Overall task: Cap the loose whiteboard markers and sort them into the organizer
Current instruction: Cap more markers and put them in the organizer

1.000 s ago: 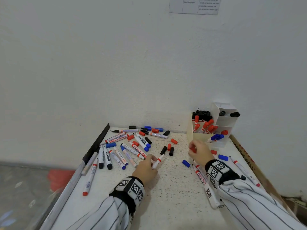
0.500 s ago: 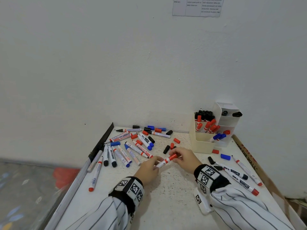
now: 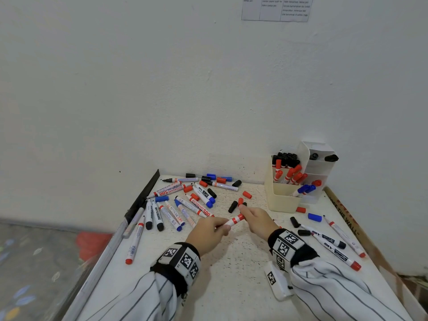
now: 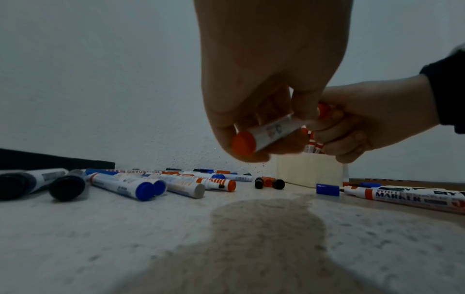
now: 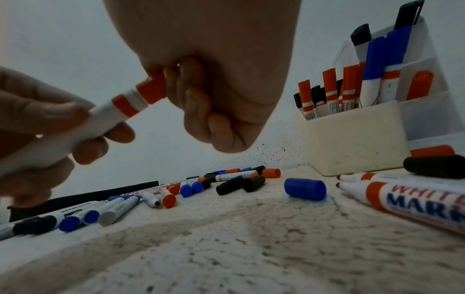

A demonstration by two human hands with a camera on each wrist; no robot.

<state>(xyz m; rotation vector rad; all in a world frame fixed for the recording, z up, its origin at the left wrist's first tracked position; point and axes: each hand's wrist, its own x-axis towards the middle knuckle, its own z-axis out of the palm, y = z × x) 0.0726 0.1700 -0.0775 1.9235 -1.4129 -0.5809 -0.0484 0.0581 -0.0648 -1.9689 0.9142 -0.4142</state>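
A red whiteboard marker (image 3: 233, 221) hangs above the table's middle between both hands. My left hand (image 3: 208, 230) grips its white barrel (image 4: 271, 132); the red end plug faces the left wrist camera. My right hand (image 3: 254, 220) pinches the red cap (image 5: 152, 89), which sits on the marker's tip end. The cream organizer (image 3: 281, 196) stands at the back right with black, red and blue markers upright in it. Several loose markers (image 3: 183, 205) and caps lie in a heap at the back left.
More markers (image 3: 333, 247) and loose caps, blue (image 3: 314, 217) and black (image 3: 295, 221), lie right of my right hand. A white box (image 3: 318, 163) stands behind the organizer. A black strip (image 3: 144, 195) lines the table's left edge. A wall closes the back.
My right hand came from the organizer with a red cap and met the marker held by my left hand. The cap now sits on the marker's tip.
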